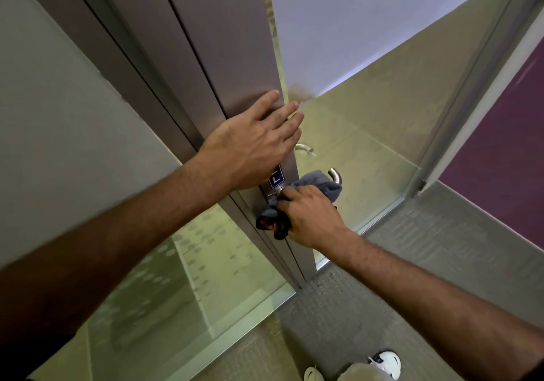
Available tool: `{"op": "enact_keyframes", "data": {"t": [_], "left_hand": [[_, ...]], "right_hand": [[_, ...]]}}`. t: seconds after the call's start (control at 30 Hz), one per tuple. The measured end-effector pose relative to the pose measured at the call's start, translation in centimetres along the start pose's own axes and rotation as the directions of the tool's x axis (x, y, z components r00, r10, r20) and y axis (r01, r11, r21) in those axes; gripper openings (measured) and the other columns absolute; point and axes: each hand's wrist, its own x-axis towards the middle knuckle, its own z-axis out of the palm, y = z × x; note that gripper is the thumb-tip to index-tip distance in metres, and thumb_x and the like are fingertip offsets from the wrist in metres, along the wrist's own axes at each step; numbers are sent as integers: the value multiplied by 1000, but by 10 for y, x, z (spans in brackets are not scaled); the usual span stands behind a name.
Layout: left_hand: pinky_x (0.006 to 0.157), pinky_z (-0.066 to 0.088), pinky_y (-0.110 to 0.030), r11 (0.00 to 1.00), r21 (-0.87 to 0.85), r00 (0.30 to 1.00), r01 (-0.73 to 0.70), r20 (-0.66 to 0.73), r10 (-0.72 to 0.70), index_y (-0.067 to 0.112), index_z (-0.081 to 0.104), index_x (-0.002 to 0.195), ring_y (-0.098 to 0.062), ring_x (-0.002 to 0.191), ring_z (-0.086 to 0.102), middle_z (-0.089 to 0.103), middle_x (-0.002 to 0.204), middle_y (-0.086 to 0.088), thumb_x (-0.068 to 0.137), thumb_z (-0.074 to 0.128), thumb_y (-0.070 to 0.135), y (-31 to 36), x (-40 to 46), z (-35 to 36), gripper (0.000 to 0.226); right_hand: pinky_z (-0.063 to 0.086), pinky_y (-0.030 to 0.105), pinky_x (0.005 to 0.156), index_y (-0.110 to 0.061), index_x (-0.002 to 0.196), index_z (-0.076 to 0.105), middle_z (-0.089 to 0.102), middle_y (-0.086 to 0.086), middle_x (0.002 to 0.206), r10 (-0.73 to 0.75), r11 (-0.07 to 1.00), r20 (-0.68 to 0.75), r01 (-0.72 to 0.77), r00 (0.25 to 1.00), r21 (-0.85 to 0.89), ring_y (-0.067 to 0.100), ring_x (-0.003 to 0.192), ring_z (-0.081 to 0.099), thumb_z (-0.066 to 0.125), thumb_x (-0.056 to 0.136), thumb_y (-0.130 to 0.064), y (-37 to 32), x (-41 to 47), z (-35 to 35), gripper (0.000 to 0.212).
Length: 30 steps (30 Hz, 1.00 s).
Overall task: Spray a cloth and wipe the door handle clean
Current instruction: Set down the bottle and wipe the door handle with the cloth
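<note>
Wiping step: left hand [253, 145] spread flat steadying door [235, 57]; right hand [312, 215] gripping cloth [321, 185] should wrap handle [335, 174] fully, rubbing lengthwise.

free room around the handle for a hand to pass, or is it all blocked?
Crowded at the handle: the cloth wraps it, gripped by the right hand. The left hand lies flat on the door frame just above. Free: the glass right of the handle, and the carpet below.
</note>
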Motion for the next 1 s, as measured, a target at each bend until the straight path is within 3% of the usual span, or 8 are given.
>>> {"op": "enact_keyframes", "data": {"t": [0.17,0.3,0.37,0.5,0.7,0.77,0.9,1.0], "left_hand": [[124,8,-58,999,-38,1000,-11,-7,11,16,48,147,-32,155,23,28,165,-17,99,29,30,-2,0,-1,53],[124,11,-57,999,-38,1000,-4,-30,3,16,54,142,-33,154,26,32,163,-17,99,36,30,-1,-1,-2,48],[124,12,-58,999,-41,1000,-6,-30,5,16,55,139,-33,153,26,33,163,-18,99,39,30,-2,-1,-2,46],[123,12,-57,998,-65,999,-7,-41,5,14,59,134,-33,153,28,35,162,-19,96,35,26,-3,0,-5,46],[123,13,-56,997,-75,998,5,-58,-9,14,57,137,-32,152,30,37,161,-18,94,27,24,-1,0,-5,54],[123,13,-56,997,-83,998,-4,-55,0,15,55,140,-32,152,29,35,162,-18,94,29,26,-2,0,-4,54],[123,12,-57,998,-64,999,-8,-37,5,14,51,143,-33,153,26,32,163,-18,97,37,28,0,1,-2,50],[123,10,-57,999,-45,1000,-4,-21,3,14,49,146,-33,154,25,30,164,-18,94,31,27,-1,0,-2,56]], "right_hand": [[46,33,65,-15,87,75,67,7,84,164,983,-119,-152,979,104,31,73,62,73,75,-26,-3,7,-2,16],[40,42,94,-21,96,72,69,5,90,322,937,77,-329,944,118,29,94,62,62,76,-34,11,15,-15,25],[29,47,104,-25,93,68,65,0,82,299,940,235,-328,925,98,25,91,62,61,77,-33,17,28,-29,19],[36,37,82,-33,73,58,57,-8,73,98,953,394,-201,914,229,14,75,55,69,85,-28,31,24,-48,16],[46,40,100,-11,95,78,72,1,109,32,818,-102,33,994,574,19,110,62,72,82,-6,57,-23,-32,14],[44,41,104,-10,98,78,71,5,115,53,869,-287,98,957,486,24,117,61,70,79,-9,55,-33,-21,20],[23,59,117,-23,101,78,69,-1,123,-130,990,-54,133,990,53,27,132,52,73,76,-26,41,-34,11,26],[23,69,113,-25,97,78,71,-5,115,-87,996,-153,86,984,-9,23,127,56,83,71,-26,67,-31,16,27]]}}
